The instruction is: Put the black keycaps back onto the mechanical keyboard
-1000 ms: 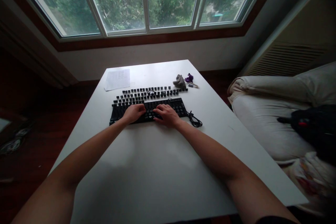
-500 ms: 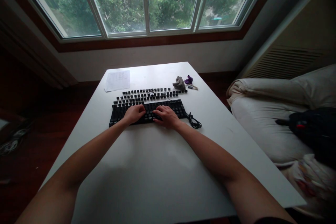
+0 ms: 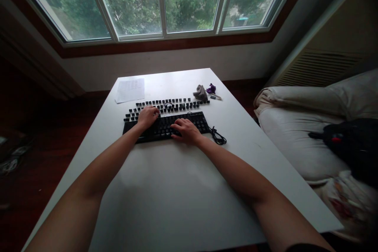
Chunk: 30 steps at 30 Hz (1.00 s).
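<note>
A black keyboard (image 3: 159, 128) lies across the white table, several rows of loose black keycaps (image 3: 177, 100) just behind it. My left hand (image 3: 147, 116) is over the keyboard's back edge at the nearest row, its fingers curled and pinched by a dark keycap at their tips; the contact is too small to see well. Resting on the keyboard right of its middle is my right hand (image 3: 186, 130), fingers spread and slightly bent, nothing held. The keyboard's coiled cable (image 3: 217, 136) lies at its right end.
Behind the keycaps are a grey cloth (image 3: 200, 93), a purple crumpled cloth (image 3: 211, 88) and thin sticks or tools (image 3: 216, 97). A printed sheet (image 3: 130, 90) lies at the table's back left. A pale sofa (image 3: 291, 138) stands to the right, with a black bag (image 3: 351, 145) on it.
My left hand has moved from the keyboard back toward the nearest row of keycaps. My right hand stays in about the same place on the keyboard. The view has shifted slightly.
</note>
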### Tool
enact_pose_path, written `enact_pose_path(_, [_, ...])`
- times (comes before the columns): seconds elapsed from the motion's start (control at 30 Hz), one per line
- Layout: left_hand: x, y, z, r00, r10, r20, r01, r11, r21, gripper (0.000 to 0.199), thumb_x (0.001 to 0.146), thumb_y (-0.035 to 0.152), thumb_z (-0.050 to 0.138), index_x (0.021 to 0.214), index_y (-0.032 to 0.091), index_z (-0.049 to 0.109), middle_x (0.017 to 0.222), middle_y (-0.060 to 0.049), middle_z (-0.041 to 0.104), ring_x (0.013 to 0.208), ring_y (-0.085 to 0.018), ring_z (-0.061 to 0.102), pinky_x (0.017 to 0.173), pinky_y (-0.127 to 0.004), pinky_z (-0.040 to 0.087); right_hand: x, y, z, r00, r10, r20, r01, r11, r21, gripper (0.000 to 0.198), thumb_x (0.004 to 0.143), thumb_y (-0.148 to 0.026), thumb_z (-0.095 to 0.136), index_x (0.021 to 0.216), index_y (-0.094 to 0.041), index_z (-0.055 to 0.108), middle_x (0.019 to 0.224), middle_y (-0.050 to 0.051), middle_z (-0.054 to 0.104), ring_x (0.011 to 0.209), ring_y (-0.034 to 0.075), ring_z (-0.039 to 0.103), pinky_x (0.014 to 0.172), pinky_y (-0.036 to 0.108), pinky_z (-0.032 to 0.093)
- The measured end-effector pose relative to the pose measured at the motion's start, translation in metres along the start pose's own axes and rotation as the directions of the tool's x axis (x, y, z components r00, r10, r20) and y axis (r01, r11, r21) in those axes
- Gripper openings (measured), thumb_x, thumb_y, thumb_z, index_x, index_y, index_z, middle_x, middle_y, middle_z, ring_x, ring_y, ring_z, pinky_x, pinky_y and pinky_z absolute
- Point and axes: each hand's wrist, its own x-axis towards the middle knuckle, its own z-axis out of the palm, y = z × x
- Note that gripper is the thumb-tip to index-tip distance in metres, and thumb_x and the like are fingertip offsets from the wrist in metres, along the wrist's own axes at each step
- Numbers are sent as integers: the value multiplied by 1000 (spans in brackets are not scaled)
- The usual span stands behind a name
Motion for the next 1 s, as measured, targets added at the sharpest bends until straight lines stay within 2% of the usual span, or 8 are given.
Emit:
enact_pose_path(0.23, [16,-4,10,996,71,63,-73,997,38,16,86,33,67,94,25,77,95,-7,68,94,-26,59,87,-38,43,-1,-2,-1,1000,19,-3,-19,1000,-22,40,93,-47,65,123,-20,65,115,12,61,102,27,53,86,39,39])
enact_pose_path(0.53, [21,-5,7,992,42,123,-50,996,68,16,84,35,68,92,26,78,97,-7,70,96,-26,59,87,-37,44,-2,0,-2,1000,15,6,-15,1000,0,39,94,-47,65,124,-21,64,115,12,61,103,28,52,86,40,39])
enact_pose_path(0.73, [19,8,9,992,26,122,-36,996,77,18,87,32,64,94,27,79,101,-8,73,103,-28,59,93,-39,43,-2,0,-3,1000,19,12,-19,1000,19,40,93,-46,65,125,-21,64,116,12,61,104,28,52,87,40,39])
enact_pose_path(1.0, [20,12,12,994,35,107,-41,998,52,20,86,27,63,100,27,78,98,-7,75,99,-27,61,93,-38,43,-3,0,-2,1000,13,10,-13,1000,5,40,94,-47,65,124,-21,64,116,12,61,104,28,52,88,40,39])
